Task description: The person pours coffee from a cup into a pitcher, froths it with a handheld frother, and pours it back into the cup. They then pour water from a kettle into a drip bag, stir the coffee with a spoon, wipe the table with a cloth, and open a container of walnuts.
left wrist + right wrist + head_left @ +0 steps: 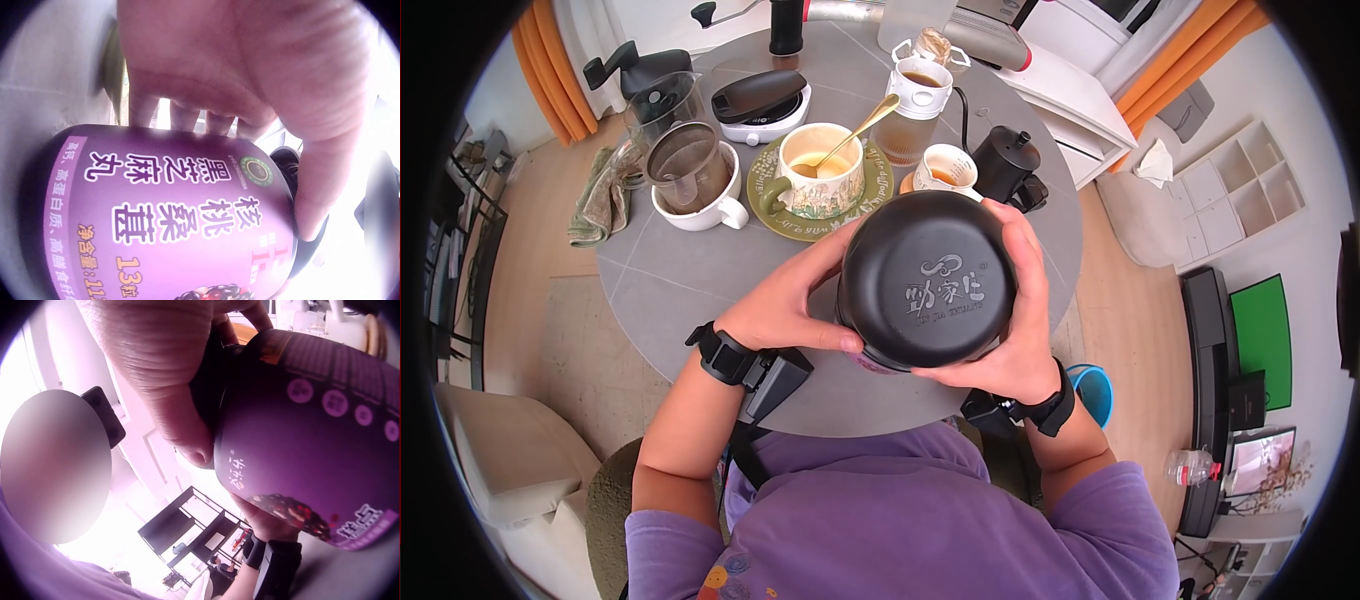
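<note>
A dark jar with a black lid [927, 280] is held up over the near part of the table, its lid facing the head camera. My left hand [785, 305] grips its left side, thumb near the lid's lower edge. Around the right side curl the fingers of my right hand [1012, 315]. In the left wrist view the jar's purple label [169, 206] shows, with the left hand [250, 69] along its side. The right wrist view has the right hand [162, 381] at the lid end of the purple jar [306, 437].
Behind the jar, the round grey table [670, 300] bears a patterned cup [825, 185] with a gold spoon on a green saucer, a white cup [725, 212] with a filter, a small cup [945, 168], a black kettle [1005, 160] and a scale [770, 122]. A blue bucket [1095, 392] stands at right.
</note>
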`<state>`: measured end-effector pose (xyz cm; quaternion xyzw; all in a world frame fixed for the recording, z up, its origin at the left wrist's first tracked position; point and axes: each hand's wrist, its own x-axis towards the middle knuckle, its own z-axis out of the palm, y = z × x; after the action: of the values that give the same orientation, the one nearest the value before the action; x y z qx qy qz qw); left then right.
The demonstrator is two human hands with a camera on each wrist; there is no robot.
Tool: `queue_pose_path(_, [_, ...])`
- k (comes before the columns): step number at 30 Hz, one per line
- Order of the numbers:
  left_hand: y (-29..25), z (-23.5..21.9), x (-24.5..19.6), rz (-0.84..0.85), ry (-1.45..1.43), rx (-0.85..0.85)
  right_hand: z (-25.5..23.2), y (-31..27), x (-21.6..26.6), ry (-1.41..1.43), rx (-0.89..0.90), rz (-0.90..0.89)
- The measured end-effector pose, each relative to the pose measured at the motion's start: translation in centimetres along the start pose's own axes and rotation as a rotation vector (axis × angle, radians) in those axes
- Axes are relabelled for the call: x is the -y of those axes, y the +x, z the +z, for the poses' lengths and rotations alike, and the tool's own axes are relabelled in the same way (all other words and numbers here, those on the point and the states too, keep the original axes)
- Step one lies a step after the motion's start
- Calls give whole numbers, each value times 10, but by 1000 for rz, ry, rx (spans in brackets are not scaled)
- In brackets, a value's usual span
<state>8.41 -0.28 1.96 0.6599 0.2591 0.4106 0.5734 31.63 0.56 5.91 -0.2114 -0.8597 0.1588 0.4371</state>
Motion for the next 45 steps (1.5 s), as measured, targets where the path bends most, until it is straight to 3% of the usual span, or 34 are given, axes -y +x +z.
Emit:
queue_pose_path(9, [1,0,0,7,33,13,2,-5,-7,130,-2,33])
queue_pose_path(15, [7,0,5,125,39,17,-10,6,-1,753,-255,486])
queue_pose_path(18, [8,1,8,160,20,30,-16,7,-6,717,-284,592])
queue_pose_path(26, [8,-1,11,143,32,47,-19,1,-10,771,-230,644])
queue_pose_path(29, [7,-1,6,163,89,31,-18,-2,-9,819,-134,573])
queue_pose_path(30, [6,-1,6,162,88,31,-18,-4,-11,820,-134,574])
queue_pose_path(32, [5,-1,7,136,92,18,-18,-5,-14,572,64,423])
queue_pose_path(36, [5,1,2,101,77,10,-16,-1,-6,401,219,385])
queue_pose_path(45, [6,7,5,148,59,13,-16,8,8,130,321,376])
